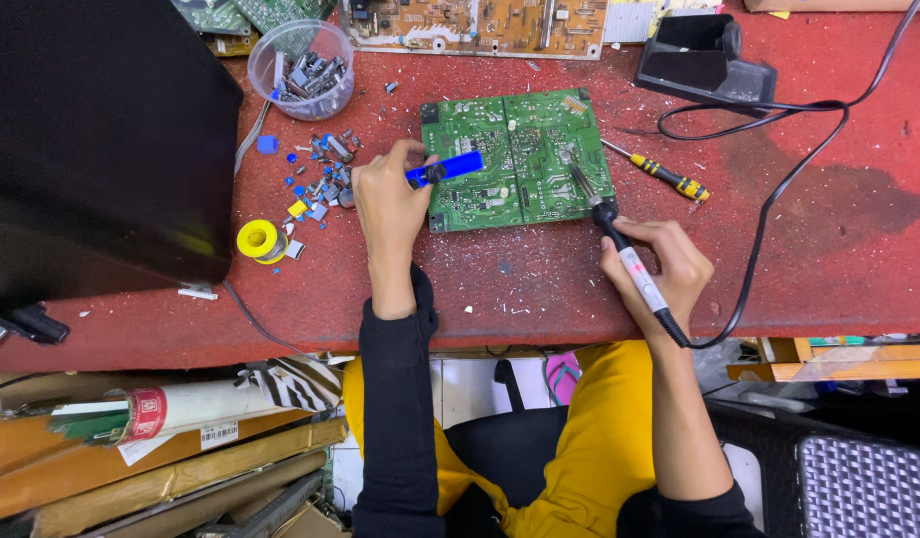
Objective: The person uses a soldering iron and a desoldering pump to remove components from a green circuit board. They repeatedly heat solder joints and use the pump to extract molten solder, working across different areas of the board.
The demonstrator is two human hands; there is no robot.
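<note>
Reaching over the red bench, you've got both forearms stretched toward the green board [518, 157], which lies flat in the middle of the bench top. Your left hand [388, 199] sits at the board's left edge, wrist straight, black sleeve pushed up the forearm. Its fingers are curled tight around a blue pump [445, 169], and the pump's tip lies across the board's left half. Your right hand [661, 267] rests just off the board's lower right corner, wrist cocked inward. Fingers there are wrapped narrow around the iron [629, 261], held like a pen, and its metal tip lands on the board's right half, well ahead of your fingertips. The iron's black cable [779, 189] loops away to the right of the board toward the stand [704, 62] beyond its far right corner. A screwdriver [659, 171] lies just right of the board. A solder reel [259, 239] and loose parts [315, 184] sit left of the board, beside your left hand, with a plastic cup [303, 68] beyond them.
</note>
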